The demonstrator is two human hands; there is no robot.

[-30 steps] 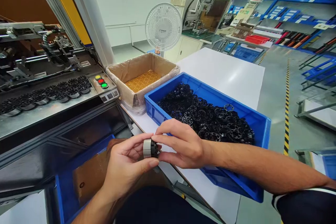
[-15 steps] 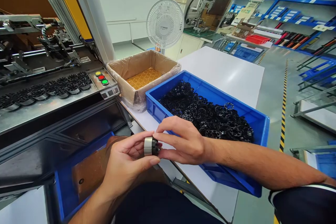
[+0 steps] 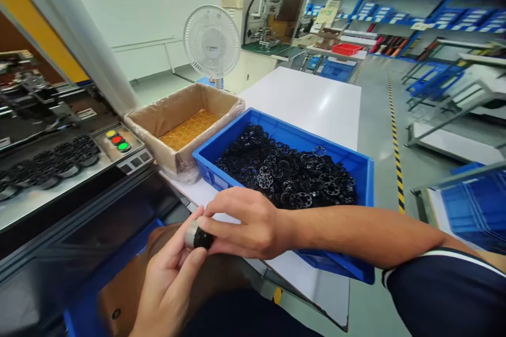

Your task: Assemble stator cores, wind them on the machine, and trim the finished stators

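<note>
My left hand [image 3: 169,279] and my right hand [image 3: 247,224] meet in front of me, both pinching one small round part [image 3: 196,236] with a silver metal ring on its left and a black piece on its right. Left thumb and fingers grip the silver side. Right fingertips press on the black side. Just behind my hands stands a blue bin [image 3: 358,166] heaped with black ring-shaped plastic parts [image 3: 284,171].
A plastic-lined cardboard box [image 3: 158,121] of orange rings sits left of the bin. A machine bed at left carries a row of black-and-silver parts [image 3: 47,166] and coloured buttons [image 3: 117,140]. A white fan [image 3: 211,42], white tabletop [image 3: 308,100], blue shelving and floor bins lie beyond.
The view has swung to the right and tilted. Both hands sit lower and further left in the picture, still pinching the same part.
</note>
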